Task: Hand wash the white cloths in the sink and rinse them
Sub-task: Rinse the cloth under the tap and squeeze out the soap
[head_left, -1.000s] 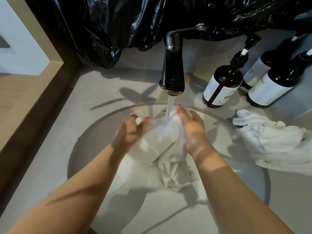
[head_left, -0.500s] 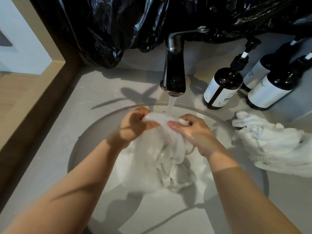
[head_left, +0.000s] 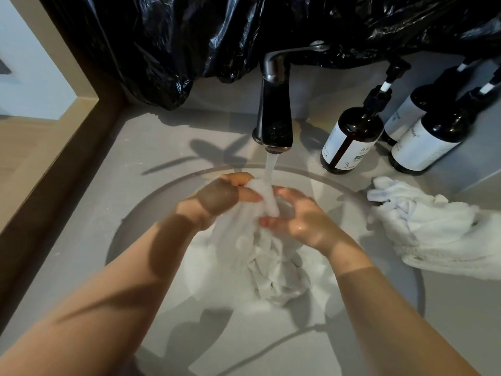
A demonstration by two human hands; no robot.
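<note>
Right under the faucet [head_left: 273, 109], at 12 o'clock in the sink [head_left: 151, 210], both hands clutch one wet white cloth [head_left: 260, 264]. The left hand [head_left: 217, 199] grips its bunched top with thumb and curled fingers; the right hand [head_left: 303, 221] pinches the same bunch from the other side, close by. A stream of water [head_left: 269, 169] falls onto the fabric between them, and the rest hangs crumpled into the basin. At 3 o'clock a heap of white cloths [head_left: 433, 232] lies on the desk [head_left: 135, 147]; dark pump bottles [head_left: 349, 139] stand at 2 o'clock.
</note>
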